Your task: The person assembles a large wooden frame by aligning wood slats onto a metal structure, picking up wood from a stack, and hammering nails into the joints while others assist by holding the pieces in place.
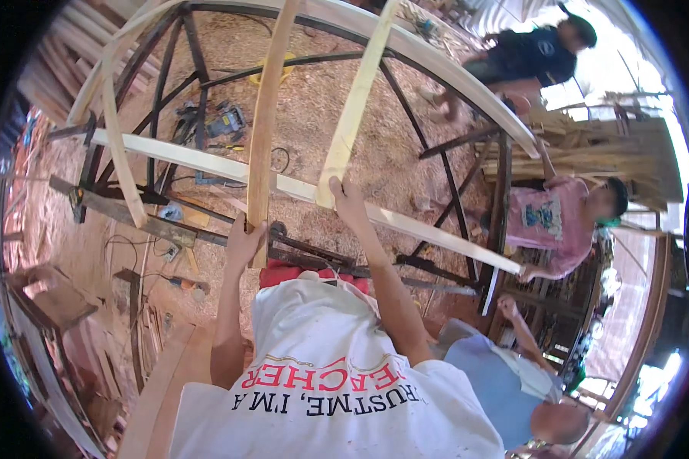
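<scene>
My left hand is closed round the near end of a brown wooden plank. To its right, my right hand grips the near end of a paler wooden slat. Both pieces stretch away from me and cross a long pale beam that runs from left to right. Their far ends reach the curved wooden rail near the top edge. Under the wood stands a dark frame of thin bars.
A person in pink touches the beam's right end. Another in blue is close at my right; a third in dark clothes stands beyond the frame. A power tool and cables lie on the shavings-covered floor. Another slat leans at left.
</scene>
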Demonstrator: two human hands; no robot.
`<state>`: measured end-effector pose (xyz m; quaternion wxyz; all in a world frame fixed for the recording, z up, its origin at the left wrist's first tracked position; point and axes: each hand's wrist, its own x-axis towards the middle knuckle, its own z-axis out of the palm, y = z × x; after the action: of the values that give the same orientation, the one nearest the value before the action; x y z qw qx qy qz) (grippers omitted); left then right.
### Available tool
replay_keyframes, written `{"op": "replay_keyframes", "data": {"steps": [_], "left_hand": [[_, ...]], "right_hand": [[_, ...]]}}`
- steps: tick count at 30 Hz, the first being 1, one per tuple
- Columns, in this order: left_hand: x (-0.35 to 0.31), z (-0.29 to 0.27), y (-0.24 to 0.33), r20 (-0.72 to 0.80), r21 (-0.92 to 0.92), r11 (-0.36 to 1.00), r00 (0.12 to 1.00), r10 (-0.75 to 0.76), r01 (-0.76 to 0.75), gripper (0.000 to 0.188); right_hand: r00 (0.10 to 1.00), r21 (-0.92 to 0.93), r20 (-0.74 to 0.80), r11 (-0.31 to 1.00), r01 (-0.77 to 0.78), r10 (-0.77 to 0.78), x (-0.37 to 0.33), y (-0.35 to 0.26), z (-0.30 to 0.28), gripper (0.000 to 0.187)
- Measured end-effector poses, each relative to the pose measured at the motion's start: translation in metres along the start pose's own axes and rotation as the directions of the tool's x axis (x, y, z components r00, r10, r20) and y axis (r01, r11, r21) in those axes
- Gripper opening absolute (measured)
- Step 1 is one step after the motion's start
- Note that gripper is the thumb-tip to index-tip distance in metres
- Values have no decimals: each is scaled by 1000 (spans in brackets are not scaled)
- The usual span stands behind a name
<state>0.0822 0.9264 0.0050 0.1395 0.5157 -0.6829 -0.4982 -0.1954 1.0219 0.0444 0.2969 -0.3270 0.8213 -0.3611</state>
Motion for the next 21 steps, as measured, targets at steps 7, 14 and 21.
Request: {"op": "replay_keyframes", "data": {"steps": [7,14,21], "left_hand": [[5,15,16,423,-598,677,887,-187,428,34],[-11,31,47,185,-464,872,980,-78,157,28],[-43,87,107,178,-722,690,978,105,57,26]], "right_hand": [[995,-470,-104,881,-56,8,-18,-33,-14,38],[999,-168,10,984,53,-52,-39,-52,-13,39],[990,183,131,983,25,-50,-75,-45,-19,45]]}}
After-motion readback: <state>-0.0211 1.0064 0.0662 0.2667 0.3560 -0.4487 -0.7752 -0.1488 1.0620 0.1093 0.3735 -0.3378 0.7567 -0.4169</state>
